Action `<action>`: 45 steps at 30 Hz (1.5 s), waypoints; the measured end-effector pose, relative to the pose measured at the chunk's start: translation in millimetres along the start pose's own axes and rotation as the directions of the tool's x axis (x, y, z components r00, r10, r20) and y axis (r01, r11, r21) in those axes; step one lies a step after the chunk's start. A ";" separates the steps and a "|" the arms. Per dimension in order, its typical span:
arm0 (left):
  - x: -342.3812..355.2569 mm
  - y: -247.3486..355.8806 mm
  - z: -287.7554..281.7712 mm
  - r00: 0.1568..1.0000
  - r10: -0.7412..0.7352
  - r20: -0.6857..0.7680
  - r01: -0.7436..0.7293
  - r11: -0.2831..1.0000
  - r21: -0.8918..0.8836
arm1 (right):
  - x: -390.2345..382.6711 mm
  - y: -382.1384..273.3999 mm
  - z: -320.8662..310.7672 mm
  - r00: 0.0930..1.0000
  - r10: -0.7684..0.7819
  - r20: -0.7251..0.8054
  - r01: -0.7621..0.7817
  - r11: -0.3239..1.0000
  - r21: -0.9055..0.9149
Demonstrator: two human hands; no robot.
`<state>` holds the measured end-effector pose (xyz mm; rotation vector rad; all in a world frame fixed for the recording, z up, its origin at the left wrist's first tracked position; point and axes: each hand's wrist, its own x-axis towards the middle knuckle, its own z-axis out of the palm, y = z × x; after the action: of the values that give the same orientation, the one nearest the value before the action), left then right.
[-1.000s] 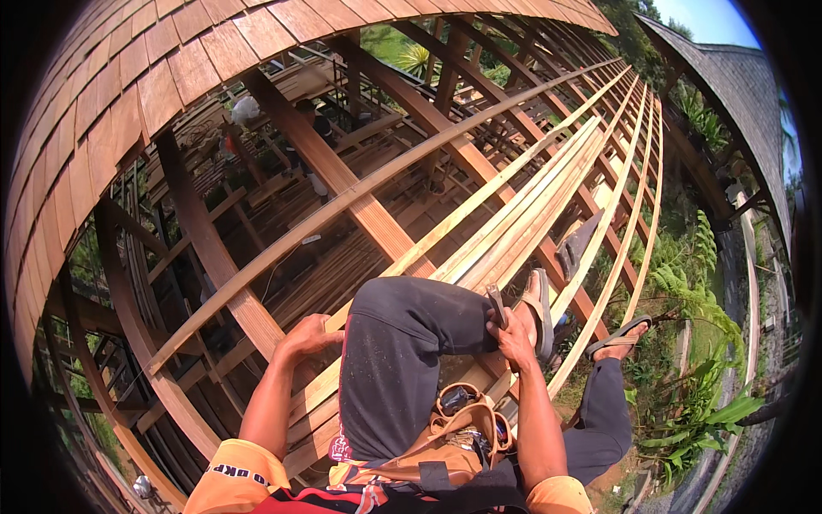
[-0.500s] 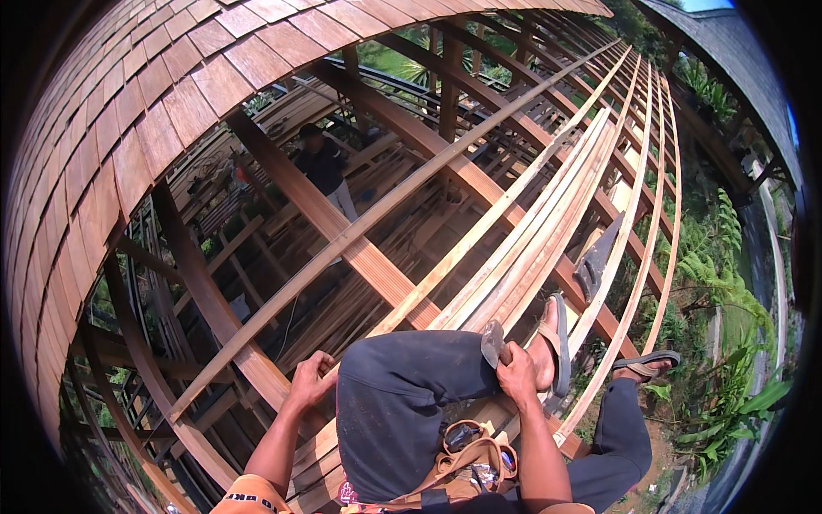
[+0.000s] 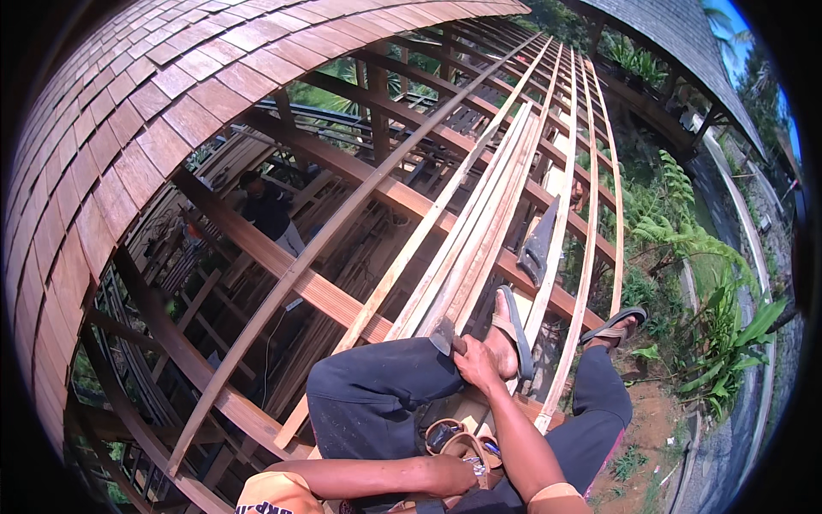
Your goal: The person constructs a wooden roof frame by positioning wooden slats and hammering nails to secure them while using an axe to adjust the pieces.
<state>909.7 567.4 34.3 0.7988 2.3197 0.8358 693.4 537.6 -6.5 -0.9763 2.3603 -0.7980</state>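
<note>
My right hand point(image 3: 475, 364) grips a wooden-handled tool with a flat, dark metal head point(image 3: 445, 336), held beside my bent left knee. My left hand point(image 3: 449, 475) reaches into the tan tool pouch point(image 3: 449, 441) on my lap, by some small metal pieces; its fingertips are hidden there. Beyond my sandalled right-of-knee foot point(image 3: 505, 343), a handsaw point(image 3: 538, 244) lies on the roof framing among long pale battens point(image 3: 484, 231).
Shingles point(image 3: 120, 146) cover the roof on the left. Open gaps between rafters point(image 3: 240, 236) show stacked timber and a person in dark clothing point(image 3: 265, 210) below. Plants point(image 3: 719, 377) and ground lie below the right edge; a neighbouring roof point(image 3: 676, 51) is at upper right.
My left hand has moved from beside the battens on the left into the pouch. My right hand and its tool have shifted slightly. The view has swung, showing more shingles.
</note>
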 end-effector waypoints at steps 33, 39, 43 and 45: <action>36.4 -8.3 53.3 0.933 0.022 -0.359 0.085 0.957 0.278 | 12.8 1.7 -8.4 0.990 -0.129 0.048 0.137 0.951 -0.278; 8.6 16.4 53.3 0.844 0.227 -0.486 -0.092 0.954 0.286 | 7.9 8.3 -31.2 0.941 -0.088 0.326 0.133 0.984 -0.120; -52.7 90.6 -16.2 0.934 -0.229 -0.273 0.135 0.937 -0.323 | 5.5 31.4 -24.2 0.971 -0.113 0.211 0.147 0.978 -0.150; -66.7 74.2 10.8 0.895 -0.305 -0.325 0.077 0.824 -0.561 | 1.5 17.0 -21.9 0.971 -0.130 0.202 0.159 0.979 -0.132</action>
<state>987.2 573.0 97.7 0.1394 2.2557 1.5781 671.1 553.6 -2.2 -1.2407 2.2240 -0.5580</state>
